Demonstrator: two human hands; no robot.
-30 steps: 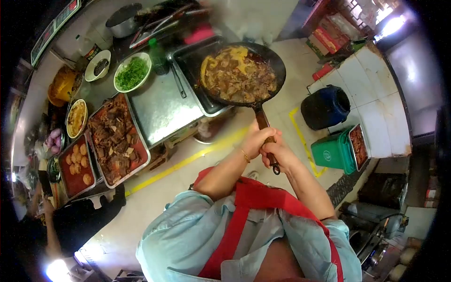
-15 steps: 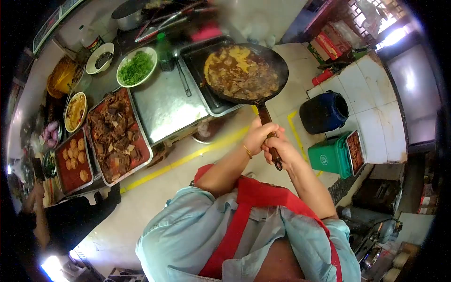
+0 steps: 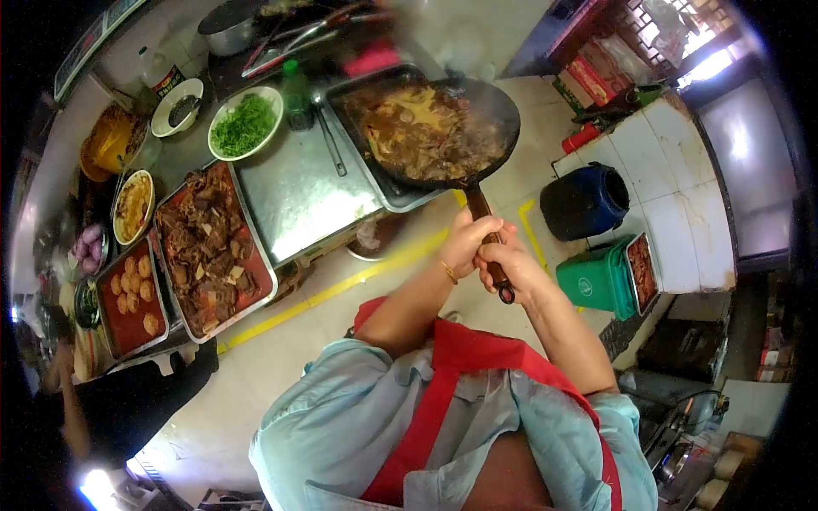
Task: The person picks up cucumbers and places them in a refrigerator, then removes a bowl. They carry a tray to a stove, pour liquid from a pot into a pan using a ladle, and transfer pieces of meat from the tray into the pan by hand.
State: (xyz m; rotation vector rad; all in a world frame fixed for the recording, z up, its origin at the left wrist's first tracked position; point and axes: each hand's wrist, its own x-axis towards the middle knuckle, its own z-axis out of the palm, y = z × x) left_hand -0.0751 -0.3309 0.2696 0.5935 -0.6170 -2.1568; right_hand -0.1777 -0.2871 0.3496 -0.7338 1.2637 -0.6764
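Both my hands are closed around the wooden handle [image 3: 478, 203] of a dark wok [image 3: 501, 106]. My left hand [image 3: 466, 242] grips nearer the pan, and my right hand [image 3: 511, 266] wraps the handle's end, with its metal loop showing below. The wok tilts left over a black-based metal tray [image 3: 396, 203]. Meat pieces in brown-yellow sauce [image 3: 417, 128] lie heaped toward the wok's left side and overlap the tray. Steam blurs the wok's far edge.
Left on the counter are a ladle [image 3: 331, 140], green bottle [image 3: 296, 95], bowl of chopped greens [image 3: 246, 124], meat tray [image 3: 213, 255] and tray of round pieces [image 3: 129, 289]. A blue drum [image 3: 584, 203] and green bin [image 3: 596, 285] stand right. Another person's arm [image 3: 72, 409] is far left.
The wok has tipped further left. Its meat and sauce have slid toward the left rim and over the tray. My hands keep their hold on the handle.
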